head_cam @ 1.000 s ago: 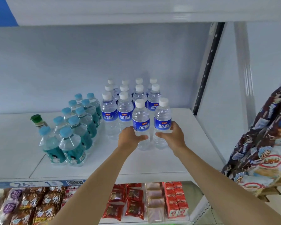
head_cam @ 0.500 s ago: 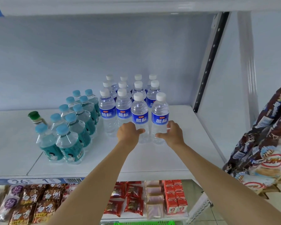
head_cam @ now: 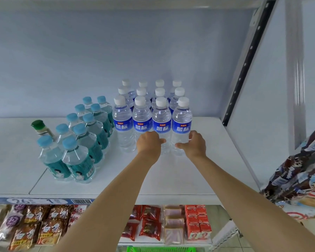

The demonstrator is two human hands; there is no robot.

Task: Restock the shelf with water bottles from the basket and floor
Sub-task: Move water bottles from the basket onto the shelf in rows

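White-capped water bottles with blue labels stand in rows on the white shelf (head_cam: 189, 179). My left hand (head_cam: 149, 145) is curled round the lower part of the third front-row bottle (head_cam: 161, 122), thumb across its front; its fingers are hidden. My right hand (head_cam: 194, 145) wraps the far-right front bottle (head_cam: 181, 122), thumb at the front and fingers on the right side. Both bottles stand upright in line with the front row. The green basket (head_cam: 160, 249) shows as a rim at the bottom edge.
A block of teal-labelled bottles with light blue caps (head_cam: 76, 142) stands to the left, with a green-capped bottle (head_cam: 39, 127) behind it. The shelf upright (head_cam: 244, 66) rises at the right. Snack packs (head_cam: 35, 226) fill the lower shelf. Bagged goods (head_cam: 302, 171) hang at the right.
Both hands have pushed the two bottles back from the front of the shelf into line with the front row. The camera has moved closer.
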